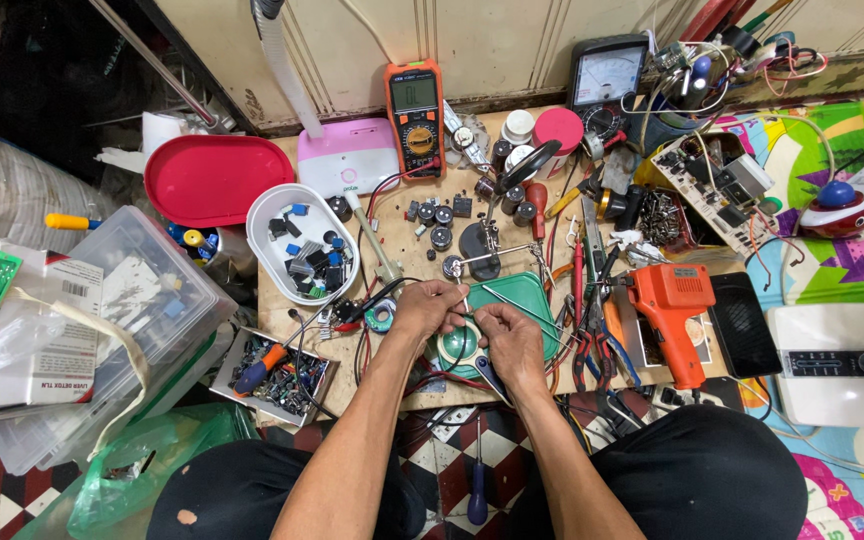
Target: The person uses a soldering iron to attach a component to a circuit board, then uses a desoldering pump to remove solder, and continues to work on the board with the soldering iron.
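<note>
My left hand [428,305] and my right hand [508,338] meet over a green tray [532,296] at the near edge of a small wooden board [392,230]. Both hands pinch a small part between their fingertips; it is too small to name. Beneath them lies a round green-and-white spool [455,350], and black and red wires run under the left hand. A helping-hands stand with a magnifier [487,240] is just beyond the fingers.
An orange soldering gun [674,312] lies to the right, with pliers [592,340] beside it. A white bowl of small parts [302,245], a red lid [214,178] and an orange multimeter [414,115] sit farther back. A clear plastic bin [142,300] stands left.
</note>
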